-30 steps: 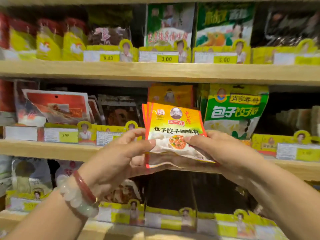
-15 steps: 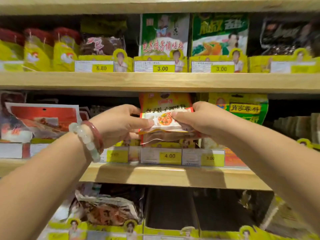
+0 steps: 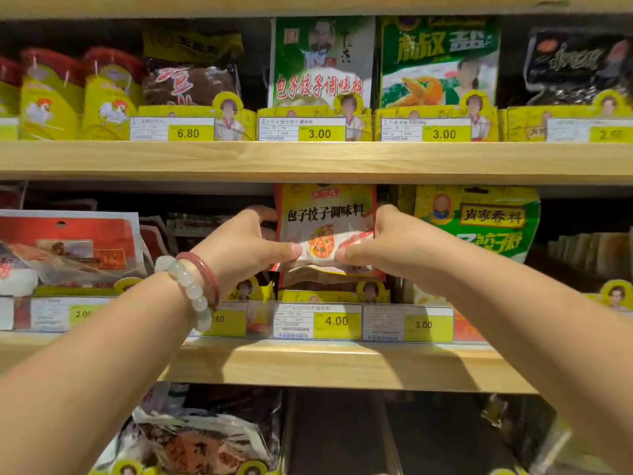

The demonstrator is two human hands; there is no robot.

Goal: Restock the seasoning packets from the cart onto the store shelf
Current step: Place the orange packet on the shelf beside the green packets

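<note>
From the head camera, the seasoning packets (image 3: pixel 325 231) show as a small stack with a yellow-orange top, a white lower half with a round food picture, and black print reading 包子饺子调味料. They stand upright in the middle shelf (image 3: pixel 329 363) slot, above a yellow price tag (image 3: pixel 337 320) reading 4.00. The left hand (image 3: pixel 245 250) pinches the stack's lower left edge, thumb on its front; the right hand (image 3: pixel 383 248) pinches the lower right edge likewise, so the packets sit between both grips.
</note>
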